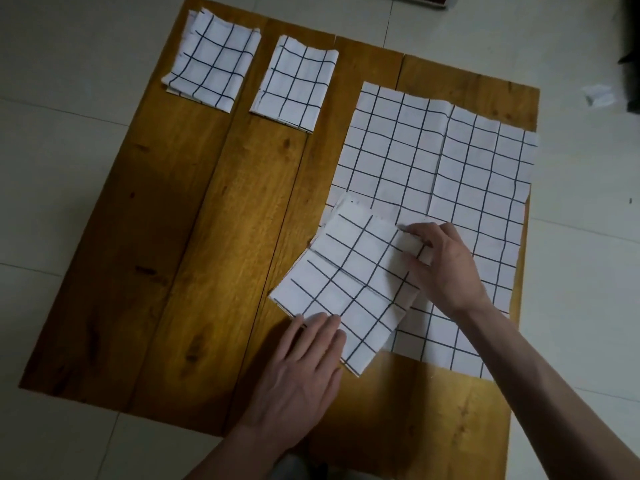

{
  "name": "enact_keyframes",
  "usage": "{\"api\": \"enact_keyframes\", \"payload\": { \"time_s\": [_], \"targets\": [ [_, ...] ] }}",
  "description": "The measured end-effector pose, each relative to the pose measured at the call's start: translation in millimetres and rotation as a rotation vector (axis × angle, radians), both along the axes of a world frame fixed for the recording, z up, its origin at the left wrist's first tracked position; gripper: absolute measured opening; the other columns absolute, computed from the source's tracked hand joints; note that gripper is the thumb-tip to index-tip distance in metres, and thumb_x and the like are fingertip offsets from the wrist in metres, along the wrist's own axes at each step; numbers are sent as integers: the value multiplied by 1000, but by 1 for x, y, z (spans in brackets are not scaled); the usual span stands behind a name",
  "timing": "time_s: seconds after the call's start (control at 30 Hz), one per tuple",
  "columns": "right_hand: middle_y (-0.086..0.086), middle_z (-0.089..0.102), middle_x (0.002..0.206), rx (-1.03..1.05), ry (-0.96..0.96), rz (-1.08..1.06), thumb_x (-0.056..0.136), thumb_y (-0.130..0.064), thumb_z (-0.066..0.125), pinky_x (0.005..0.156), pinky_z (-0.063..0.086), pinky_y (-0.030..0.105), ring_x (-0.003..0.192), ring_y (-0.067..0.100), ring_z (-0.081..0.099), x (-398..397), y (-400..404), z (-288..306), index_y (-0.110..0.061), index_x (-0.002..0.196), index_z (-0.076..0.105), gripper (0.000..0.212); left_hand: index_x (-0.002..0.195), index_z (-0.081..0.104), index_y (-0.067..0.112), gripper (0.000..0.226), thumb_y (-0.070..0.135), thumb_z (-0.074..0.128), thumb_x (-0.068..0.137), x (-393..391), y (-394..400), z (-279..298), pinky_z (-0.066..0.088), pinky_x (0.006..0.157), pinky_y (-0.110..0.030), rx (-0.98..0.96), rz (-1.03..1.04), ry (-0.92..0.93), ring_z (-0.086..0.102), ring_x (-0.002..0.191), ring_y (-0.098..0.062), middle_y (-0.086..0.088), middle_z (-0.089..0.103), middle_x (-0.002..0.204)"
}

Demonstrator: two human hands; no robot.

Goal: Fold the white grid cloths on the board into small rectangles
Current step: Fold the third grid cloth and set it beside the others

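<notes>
We are working the third cloth [349, 289], half-folded, lying at 5 o'clock on the board [166, 237], partly over the flat cloth [450, 174]. Its long axis is running 11 to 5 o'clock. Left hand [304, 358] is pressing flat, fingers together, on the near corner at 6. Right hand [443, 265] is pinching the 3 o'clock edge, nearer the fold. Two folded cloths [211, 60] [294, 84] are sitting at 11.
</notes>
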State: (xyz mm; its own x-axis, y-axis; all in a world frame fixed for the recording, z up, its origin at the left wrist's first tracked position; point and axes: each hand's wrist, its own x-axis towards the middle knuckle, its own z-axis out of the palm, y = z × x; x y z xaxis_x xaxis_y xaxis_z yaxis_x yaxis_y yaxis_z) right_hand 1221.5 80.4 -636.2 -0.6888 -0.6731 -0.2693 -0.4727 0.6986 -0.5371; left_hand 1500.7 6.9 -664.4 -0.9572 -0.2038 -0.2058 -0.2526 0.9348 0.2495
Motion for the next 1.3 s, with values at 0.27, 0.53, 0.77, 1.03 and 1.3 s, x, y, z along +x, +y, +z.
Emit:
{"api": "enact_keyframes", "payload": {
  "time_s": [0.27,0.53,0.77,1.03,1.3],
  "targets": [
    [-13,70,97,-97,-161,-246,96,-20,72,70,52,10,86,-5,64,24,33,1,-22,124,66,29,157,46,14,62,48,20,113,-2,-19,0,33,122,-59,-45,140,-53,32,156,-29,-13,38,166],
    [-10,70,95,-186,-72,-441,101,-34,65,76,60,34,90,13,68,61,59,-18,-23,119,62,21,162,36,16,65,53,18,111,-12,-28,-8,31,121,-62,-79,247,-56,25,158,-32,-15,28,170],
    [13,53,148,-136,295,-189,110,-26,47,111,43,41,137,25,48,83,68,-21,-9,155,42,48,165,24,9,66,49,20,113,-13,-15,-6,24,128,-51,-26,249,43,18,161,-26,-12,23,172],
    [3,13,174,16,270,481,112,-49,24,127,18,44,161,19,13,141,76,-13,-11,165,20,65,165,23,7,68,42,33,107,-5,34,-13,21,124,-45,35,114,-9,15,162,-24,-9,19,174],
    [-1,7,175,182,228,483,109,-59,25,126,16,47,161,17,8,144,89,-30,-17,166,14,72,167,22,15,67,41,32,106,-5,34,-12,20,125,-53,31,166,-35,13,162,-29,-4,13,176]
  ]
}}
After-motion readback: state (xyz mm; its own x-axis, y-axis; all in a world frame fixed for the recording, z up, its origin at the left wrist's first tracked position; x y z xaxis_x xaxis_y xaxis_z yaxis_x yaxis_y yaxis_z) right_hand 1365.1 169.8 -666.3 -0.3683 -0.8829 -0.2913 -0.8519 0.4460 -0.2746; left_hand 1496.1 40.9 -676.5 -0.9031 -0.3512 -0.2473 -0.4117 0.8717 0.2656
